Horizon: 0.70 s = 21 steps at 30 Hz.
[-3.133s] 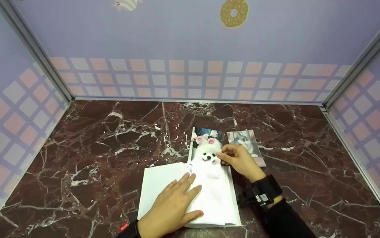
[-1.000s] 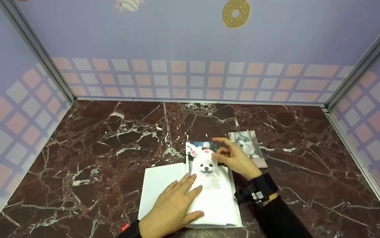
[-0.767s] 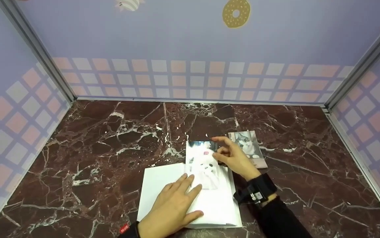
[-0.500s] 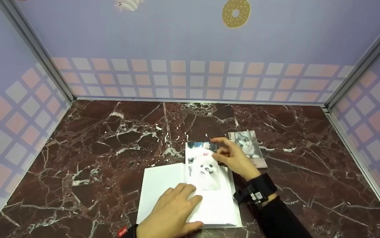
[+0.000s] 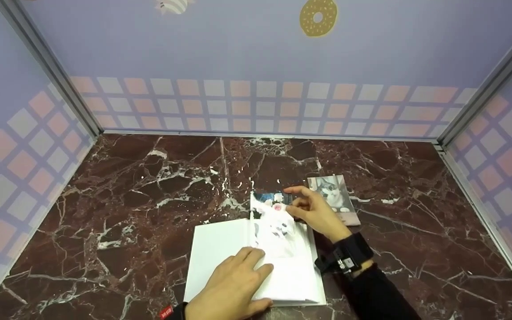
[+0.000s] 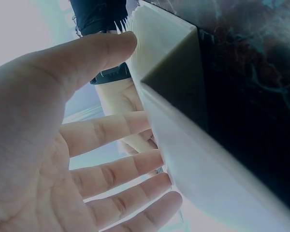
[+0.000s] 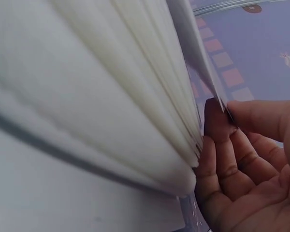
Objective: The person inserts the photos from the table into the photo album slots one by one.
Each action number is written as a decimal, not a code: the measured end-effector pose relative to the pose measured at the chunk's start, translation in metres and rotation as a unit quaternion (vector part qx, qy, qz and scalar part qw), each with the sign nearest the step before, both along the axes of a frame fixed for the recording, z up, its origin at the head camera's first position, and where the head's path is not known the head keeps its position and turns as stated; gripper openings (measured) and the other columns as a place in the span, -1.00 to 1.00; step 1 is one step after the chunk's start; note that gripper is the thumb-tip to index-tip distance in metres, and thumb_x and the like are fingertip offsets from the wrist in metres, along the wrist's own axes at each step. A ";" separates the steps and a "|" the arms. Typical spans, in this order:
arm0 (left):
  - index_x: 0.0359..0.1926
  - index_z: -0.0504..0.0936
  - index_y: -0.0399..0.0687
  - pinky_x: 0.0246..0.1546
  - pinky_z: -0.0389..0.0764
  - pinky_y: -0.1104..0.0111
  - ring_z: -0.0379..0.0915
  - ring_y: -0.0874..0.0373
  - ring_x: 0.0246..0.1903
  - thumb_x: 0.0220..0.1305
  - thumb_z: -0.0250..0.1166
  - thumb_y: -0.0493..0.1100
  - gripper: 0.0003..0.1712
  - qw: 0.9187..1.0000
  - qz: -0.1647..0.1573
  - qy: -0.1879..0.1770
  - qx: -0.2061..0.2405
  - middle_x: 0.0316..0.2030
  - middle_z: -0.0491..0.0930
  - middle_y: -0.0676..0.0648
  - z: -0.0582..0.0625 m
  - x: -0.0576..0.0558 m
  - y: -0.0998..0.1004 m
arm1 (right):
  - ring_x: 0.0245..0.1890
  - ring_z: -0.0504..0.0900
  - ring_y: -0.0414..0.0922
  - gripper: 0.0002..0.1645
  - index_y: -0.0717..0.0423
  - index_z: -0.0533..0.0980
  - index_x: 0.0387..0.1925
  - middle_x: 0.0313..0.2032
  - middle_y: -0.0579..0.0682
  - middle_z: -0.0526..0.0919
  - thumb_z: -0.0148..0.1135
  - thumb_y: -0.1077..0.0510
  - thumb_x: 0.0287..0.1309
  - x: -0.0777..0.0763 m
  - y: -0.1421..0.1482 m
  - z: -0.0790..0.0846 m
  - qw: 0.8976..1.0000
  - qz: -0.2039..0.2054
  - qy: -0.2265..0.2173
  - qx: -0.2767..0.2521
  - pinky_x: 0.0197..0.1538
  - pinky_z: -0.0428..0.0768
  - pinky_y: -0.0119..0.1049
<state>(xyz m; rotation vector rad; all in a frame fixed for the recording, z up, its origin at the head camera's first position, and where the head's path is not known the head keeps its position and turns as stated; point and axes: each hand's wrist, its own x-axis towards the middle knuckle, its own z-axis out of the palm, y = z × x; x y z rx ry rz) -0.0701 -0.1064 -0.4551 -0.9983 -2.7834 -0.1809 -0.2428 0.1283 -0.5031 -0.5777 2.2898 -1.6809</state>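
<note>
An album with white pages point(image 5: 218, 249) lies spread on the table in the head view. A photo of a white dog with pink flowers point(image 5: 262, 211) overlaps its right page, the upper end sticking out past the top edge. Glare washes out the lower part, so I cannot tell whether it is inside a sleeve. My right hand point(image 5: 318, 215) pinches the photo's right edge; the right wrist view shows thumb and finger on the thin sheet point(image 7: 198, 48), beside the album pages point(image 7: 116, 72). My left hand point(image 5: 233, 284) rests across the album, fingers loosely extended, fingertips near its surface point(image 6: 198, 169).
A photo of a grey-and-white cat point(image 5: 333, 195) lies on the table just right of my right hand. The dark marbled tabletop point(image 5: 126, 213) spreads around the album. Lilac panels with a checkered band point(image 5: 264, 109) enclose the back and both sides.
The dog photo has come down further over the right page, with my right hand moving slightly left along with it. My left fingers have drawn back toward me. The cat photo stays put.
</note>
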 end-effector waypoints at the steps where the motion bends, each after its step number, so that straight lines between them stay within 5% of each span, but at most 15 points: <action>1: -0.05 0.63 0.07 -0.24 0.64 0.30 0.46 0.09 0.02 -0.02 0.47 0.33 -0.38 1.000 0.000 0.001 0.001 0.01 0.53 -0.02 0.000 0.000 0.000 | -0.46 0.52 -0.16 -0.43 0.09 0.44 0.30 -0.34 0.16 0.65 0.32 0.22 0.27 0.000 0.000 0.000 1.000 0.001 0.000 0.001 -0.39 0.50 -0.43; 12: -0.02 0.63 0.07 -0.24 0.67 0.30 0.46 0.07 0.07 -0.01 0.47 0.33 -0.36 1.000 0.003 -0.020 0.003 0.03 0.52 -0.03 0.001 0.000 0.001 | -0.43 0.59 -0.18 -0.59 0.05 0.55 0.16 -0.34 0.11 0.68 0.31 0.13 0.30 0.000 0.001 -0.001 1.000 -0.002 0.010 0.021 -0.35 0.55 -0.43; 21: -0.04 0.62 0.08 -0.25 0.66 0.31 0.46 0.10 0.05 -0.04 0.49 0.33 -0.36 1.000 0.000 0.005 0.009 0.02 0.53 -0.02 0.000 0.000 0.000 | -0.42 0.58 -0.22 -0.58 0.17 0.54 0.13 -0.34 0.14 0.67 0.34 0.19 0.25 -0.001 0.000 0.000 1.000 0.013 0.007 0.013 -0.29 0.60 -0.44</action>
